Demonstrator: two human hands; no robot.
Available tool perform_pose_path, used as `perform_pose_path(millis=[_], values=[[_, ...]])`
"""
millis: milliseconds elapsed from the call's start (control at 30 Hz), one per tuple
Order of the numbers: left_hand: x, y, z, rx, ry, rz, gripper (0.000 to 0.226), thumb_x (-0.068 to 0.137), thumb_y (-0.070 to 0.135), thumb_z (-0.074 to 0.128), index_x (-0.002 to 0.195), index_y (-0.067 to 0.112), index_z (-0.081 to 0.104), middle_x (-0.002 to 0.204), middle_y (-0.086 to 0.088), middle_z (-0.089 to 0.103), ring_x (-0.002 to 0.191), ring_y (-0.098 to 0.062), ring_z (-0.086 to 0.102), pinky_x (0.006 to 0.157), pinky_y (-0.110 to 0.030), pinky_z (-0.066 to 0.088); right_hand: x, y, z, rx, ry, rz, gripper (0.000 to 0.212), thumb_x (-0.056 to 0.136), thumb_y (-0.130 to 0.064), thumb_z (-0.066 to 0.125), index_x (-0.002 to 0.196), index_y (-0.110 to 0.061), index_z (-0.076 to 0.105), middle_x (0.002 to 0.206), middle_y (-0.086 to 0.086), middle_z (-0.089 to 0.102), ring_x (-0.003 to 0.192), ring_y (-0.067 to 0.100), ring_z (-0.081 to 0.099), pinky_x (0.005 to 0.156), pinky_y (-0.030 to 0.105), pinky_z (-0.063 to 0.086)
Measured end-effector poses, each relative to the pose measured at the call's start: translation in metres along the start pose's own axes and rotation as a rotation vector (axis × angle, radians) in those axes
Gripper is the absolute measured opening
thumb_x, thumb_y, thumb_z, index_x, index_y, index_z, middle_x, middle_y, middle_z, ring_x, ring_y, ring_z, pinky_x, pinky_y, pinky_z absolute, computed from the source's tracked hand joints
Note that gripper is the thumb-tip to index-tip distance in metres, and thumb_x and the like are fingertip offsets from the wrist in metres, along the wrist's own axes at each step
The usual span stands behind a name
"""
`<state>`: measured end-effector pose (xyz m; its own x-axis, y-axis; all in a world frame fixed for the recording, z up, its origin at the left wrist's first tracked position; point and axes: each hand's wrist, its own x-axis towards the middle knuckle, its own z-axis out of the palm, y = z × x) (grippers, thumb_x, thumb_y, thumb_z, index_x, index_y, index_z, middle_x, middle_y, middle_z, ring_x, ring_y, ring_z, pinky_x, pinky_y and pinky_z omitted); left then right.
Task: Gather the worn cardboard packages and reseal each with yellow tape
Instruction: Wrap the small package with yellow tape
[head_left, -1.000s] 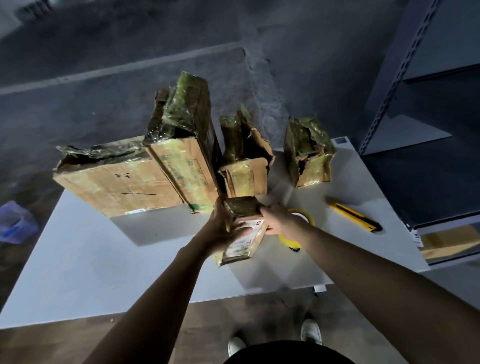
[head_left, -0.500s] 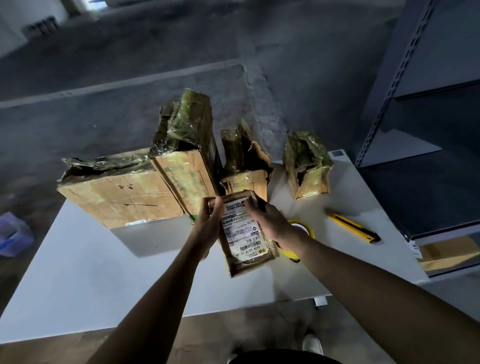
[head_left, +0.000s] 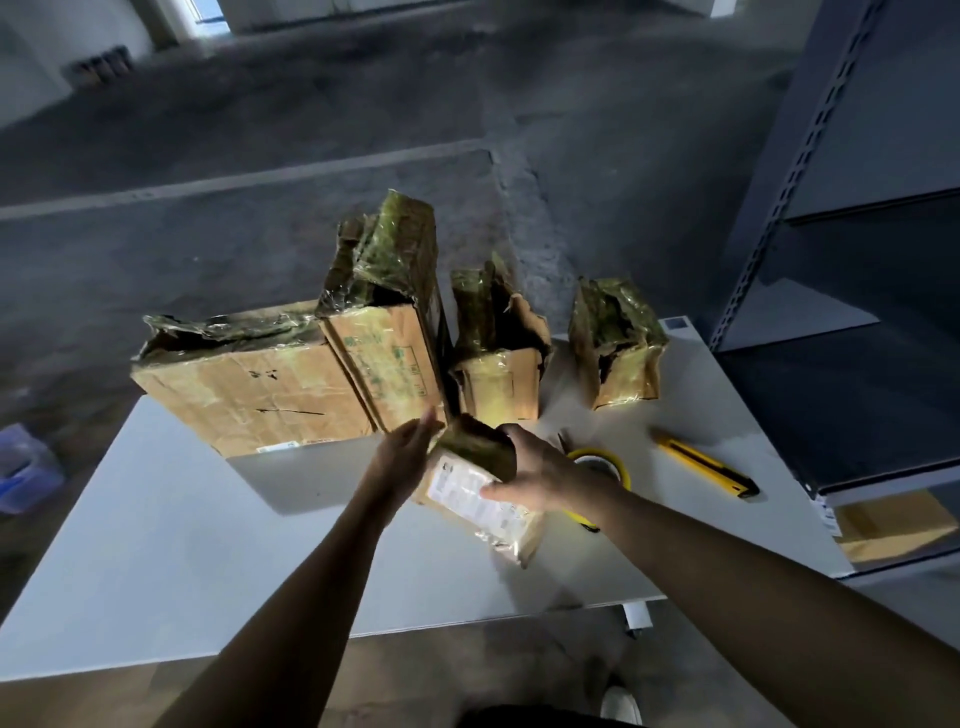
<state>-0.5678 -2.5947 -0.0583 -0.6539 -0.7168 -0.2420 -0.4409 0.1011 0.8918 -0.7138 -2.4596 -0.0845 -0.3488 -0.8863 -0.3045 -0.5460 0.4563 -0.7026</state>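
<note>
While gripped by the right hand (head_left: 537, 475) and only touched by the straight-fingered left hand (head_left: 402, 460), hangs over the tabletop (head_left: 156, 545): small package (head_left: 467, 491), long axis far-left to near-right, yellow tape roll (head_left: 609, 458) just beside the right wrist

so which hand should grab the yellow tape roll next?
Right, probably. The yellow tape roll lies close by the right hand, which holds the small package. The left hand, open at the package's other side, would have to cross over it; let it take the package first.
</note>
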Motion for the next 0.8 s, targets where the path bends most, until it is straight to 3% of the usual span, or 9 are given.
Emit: perform_pose_path(millis=[67,133,200,300,400,533,633,700,800], values=[[-0.004,0.0,0.007,0.057,-0.148,-0.007,0.045,0.097,0.056,0.045,0.105,0.014,0.062,0.097,-0.001,0.066,0.088,-0.014,0.061,0.068,-0.022,0.045,0.006,0.002,0.012,-0.341,0.053,-0.114,0.084,0.081,-0.048,0.071,0.146,-0.019,0.027,0.133,0.008,0.052,0.116,0.028,0.054,0.096,0.04,0.044],[-0.006,-0.008,0.014,0.061,-0.174,-0.07,0.05,0.088,0.058,0.063,0.117,0.019,0.051,0.109,0.007,0.063,0.098,-0.011,0.061,0.069,-0.021,0.045,0.011,0.002,0.023,-0.494,0.099,-0.206,0.088,0.083,-0.047,0.07,0.152,-0.019,0.022,0.141,0.008,0.048,0.123,0.03,0.05,0.104,0.044,0.037],[-0.008,-0.023,0.019,0.04,-0.113,-0.101,0.054,0.086,0.048,0.072,0.124,0.02,0.045,0.113,0.009,0.062,0.097,-0.007,0.062,0.068,-0.022,0.048,0.013,0.002,0.029,-0.567,0.114,-0.22,0.088,0.087,-0.045,0.068,0.156,-0.022,0.018,0.149,0.004,0.039,0.131,0.03,0.041,0.11,0.047,0.027],[-0.01,-0.046,0.024,0.032,0.002,-0.161,0.05,0.089,0.037,0.071,0.126,0.018,0.044,0.115,-0.001,0.063,0.087,-0.016,0.068,0.059,-0.024,0.053,0.01,0.008,0.038,-0.603,0.084,-0.173,0.085,0.092,-0.042,0.063,0.158,-0.027,0.013,0.157,0.002,0.026,0.143,0.03,0.023,0.119,0.052,0.009],[-0.009,-0.066,0.028,0.08,0.015,-0.219,0.048,0.091,0.03,0.07,0.128,0.012,0.045,0.118,-0.013,0.064,0.084,-0.021,0.069,0.06,-0.025,0.054,0.008,0.017,0.046,-0.518,0.034,-0.112,0.099,0.087,-0.058,0.063,0.159,-0.028,0.002,0.165,0.009,0.006,0.151,0.034,0.002,0.12,0.053,0.0],[-0.007,-0.077,0.034,0.106,0.019,-0.298,0.057,0.096,0.041,0.06,0.138,0.009,0.039,0.132,-0.019,0.058,0.108,-0.033,0.063,0.087,-0.038,0.054,0.012,0.028,0.05,-0.333,0.157,0.094,0.127,0.068,-0.094,0.038,0.158,-0.018,-0.008,0.163,0.02,0.003,0.149,0.042,0.009,0.121,0.054,0.015],[-0.004,-0.076,0.046,0.061,0.025,-0.422,0.093,0.086,0.069,0.055,0.144,0.0,0.033,0.139,-0.019,0.051,0.124,-0.036,0.052,0.093,-0.038,0.048,0.015,0.031,0.052,0.026,0.139,0.324,0.124,0.076,-0.078,0.059,0.157,-0.008,-0.005,0.157,0.019,0.028,0.141,0.039,0.035,0.111,0.042,0.04],[-0.002,-0.076,0.058,0.007,0.032,-0.457,0.111,0.072,0.081,0.058,0.145,0.001,0.032,0.14,-0.017,0.052,0.125,-0.033,0.053,0.098,-0.042,0.05,0.018,0.03,0.057,0.176,0.181,0.4,0.12,0.07,-0.074,0.071,0.153,-0.005,0.016,0.144,0.013,0.047,0.13,0.031,0.049,0.101,0.033,0.047],[0.003,-0.081,0.069,-0.002,0.156,-0.495,0.106,0.067,0.08,0.066,0.137,0.004,0.043,0.125,-0.013,0.062,0.113,-0.03,0.06,0.092,-0.042,0.055,0.022,0.028,0.069,0.185,0.3,0.473,0.101,0.068,-0.07,0.074,0.139,-0.008,0.039,0.13,0.007,0.058,0.12,0.027,0.057,0.092,0.029,0.049]])
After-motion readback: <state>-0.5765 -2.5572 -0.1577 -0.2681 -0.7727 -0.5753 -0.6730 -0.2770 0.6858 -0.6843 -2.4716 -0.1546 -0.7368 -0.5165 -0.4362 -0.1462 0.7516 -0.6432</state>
